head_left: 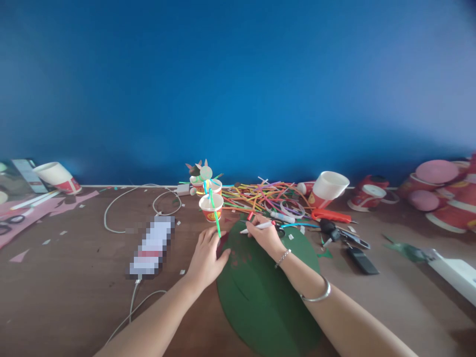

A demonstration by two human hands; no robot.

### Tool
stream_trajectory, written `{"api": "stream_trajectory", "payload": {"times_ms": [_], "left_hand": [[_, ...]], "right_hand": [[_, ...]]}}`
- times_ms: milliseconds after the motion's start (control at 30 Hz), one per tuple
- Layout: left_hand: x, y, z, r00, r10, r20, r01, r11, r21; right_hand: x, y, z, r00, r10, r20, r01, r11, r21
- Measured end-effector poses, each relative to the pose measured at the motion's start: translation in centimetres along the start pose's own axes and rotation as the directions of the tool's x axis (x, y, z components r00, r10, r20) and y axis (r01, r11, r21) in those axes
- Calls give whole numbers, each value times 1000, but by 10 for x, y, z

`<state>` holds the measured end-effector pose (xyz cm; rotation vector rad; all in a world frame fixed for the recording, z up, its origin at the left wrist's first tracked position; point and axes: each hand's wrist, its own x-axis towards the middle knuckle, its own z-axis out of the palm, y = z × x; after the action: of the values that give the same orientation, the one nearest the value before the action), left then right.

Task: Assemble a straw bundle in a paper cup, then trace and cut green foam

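Marker (262, 226), white with a red end, sits clamped in our right hand (267, 237) over the green sheet (260, 297) on the table (74, 302). Our left hand (206, 254) lies, thumb and fingers apart, at the sheet's left rim. Towards the table's far edge, a red-and-white cup (207, 210) bears a yellow emblem (211, 216) too small for us to read.

The single view comes from the person's head, looking forward and down, from rather near above the left hand (208, 249) and the right hand (263, 234), across the brown table (74, 292) to the blue wall (238, 89)
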<state>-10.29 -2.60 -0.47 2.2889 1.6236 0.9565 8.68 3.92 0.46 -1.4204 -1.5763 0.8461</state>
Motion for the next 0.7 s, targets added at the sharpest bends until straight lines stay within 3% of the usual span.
{"api": "stream_trajectory", "payload": {"times_ms": [533,700], "left_hand": [[0,0,0,1000,1,-11,-1,1000,-2],[1,1,0,1000,-10,2,10,1000,7]], "right_hand": [[-1,-1,0,1000,0,23,0,1000,0],[-5,-3,1,983,-23,181,8,996,85]]}}
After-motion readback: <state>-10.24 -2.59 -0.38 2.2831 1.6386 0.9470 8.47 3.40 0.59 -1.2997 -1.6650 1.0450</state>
